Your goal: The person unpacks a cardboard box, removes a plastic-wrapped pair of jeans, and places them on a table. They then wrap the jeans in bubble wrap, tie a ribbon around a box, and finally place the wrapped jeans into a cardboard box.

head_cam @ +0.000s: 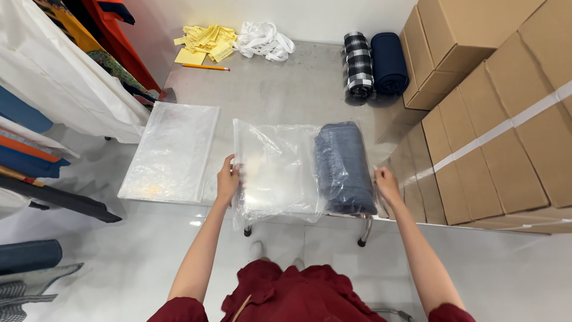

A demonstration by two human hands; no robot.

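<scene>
The bare middle of the desk (286,89) lies open beyond the clear bag (280,173) with its rolled blue cloth (344,167), so a hand could pass forward there. On the right, stacked cardboard boxes (494,119) wall off that side, seemingly right against the desk edge (the view there is skewed). Two fabric rolls (375,62) block the far right corner; yellow slips (205,40) and white straps (264,40) crowd the far edge. A stack of empty bags (170,152) fills the left.

The folded cloth (344,167) lies inside the bag (280,173) (right end), on the table (286,95).
</scene>
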